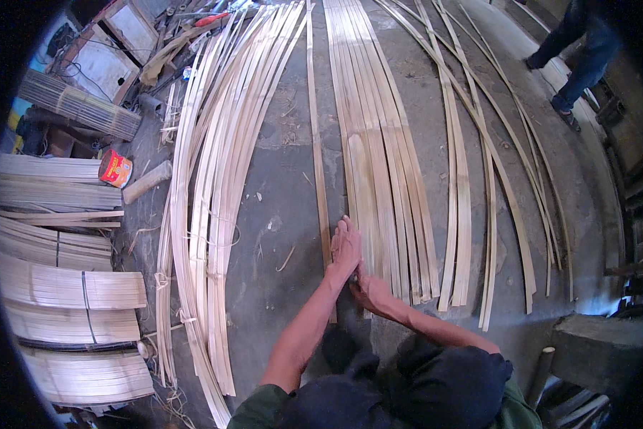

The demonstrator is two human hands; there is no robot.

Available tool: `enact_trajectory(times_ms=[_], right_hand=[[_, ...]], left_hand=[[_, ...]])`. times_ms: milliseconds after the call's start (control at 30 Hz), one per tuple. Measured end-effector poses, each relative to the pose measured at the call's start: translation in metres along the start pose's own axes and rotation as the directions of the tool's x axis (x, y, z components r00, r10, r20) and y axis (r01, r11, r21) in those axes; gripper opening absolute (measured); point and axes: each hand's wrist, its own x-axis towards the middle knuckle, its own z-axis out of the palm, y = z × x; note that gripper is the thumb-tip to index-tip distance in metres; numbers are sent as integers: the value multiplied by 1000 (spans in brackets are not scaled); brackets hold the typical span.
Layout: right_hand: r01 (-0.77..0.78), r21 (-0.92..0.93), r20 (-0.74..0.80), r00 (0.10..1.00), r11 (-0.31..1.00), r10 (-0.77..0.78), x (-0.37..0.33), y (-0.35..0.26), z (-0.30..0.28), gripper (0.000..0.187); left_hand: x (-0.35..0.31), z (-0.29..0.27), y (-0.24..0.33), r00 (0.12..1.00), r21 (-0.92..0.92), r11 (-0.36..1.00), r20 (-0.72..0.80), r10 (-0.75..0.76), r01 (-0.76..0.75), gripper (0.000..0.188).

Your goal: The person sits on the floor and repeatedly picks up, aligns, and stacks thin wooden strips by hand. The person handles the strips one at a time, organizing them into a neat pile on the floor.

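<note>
Long pale split strips, apparently bamboo (389,179), lie side by side on the floor in front of me. My left hand (345,247) rests along the left edge of this row, its fingers stretched forward and close together. Just behind it, my right hand (370,292) is closed near the close end of the leftmost strips. A small dark bit shows between the two hands; what the right fingers hold is hidden. One single strip (316,143) runs lengthwise to the left of the row, passing beside my left wrist.
A bunch of strips tied with thin bands (218,272) lies left. Beyond it are stacked strip bundles (85,325), a red tin (115,169) and a short wooden piece (147,182). Loose strips (503,171) cross on the right. A person's legs (579,64) stand far right.
</note>
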Motion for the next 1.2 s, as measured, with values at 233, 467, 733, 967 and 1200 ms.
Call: enact_trajectory(times_ms=[233, 467, 733, 967, 1200], right_hand=[[100, -119, 0, 995, 988, -101, 1, 11, 9, 81], [147, -46, -73, 986, 988, -150, -24, -23, -45, 63], [171, -15, -52, 984, 985, -172, -54, -19, -30, 47], [188, 36, -37, 982, 982, -186, -60, -11, -21, 38], [160, 67, 15, 987, 985, -161, -63, -11, -20, 38]], left_hand=[[-4, -17, 9, 995, -28, 996, 53, -83, 85, 61], [-28, -49, -5, 916, -138, 948, -248, -315, 288, 62], [-54, -45, -19, 864, -6, 916, -330, -379, 400, 43], [-46, -37, -30, 815, -187, 904, -389, -429, 386, 35], [-39, -55, -29, 816, -262, 850, -256, -518, 458, 33]])
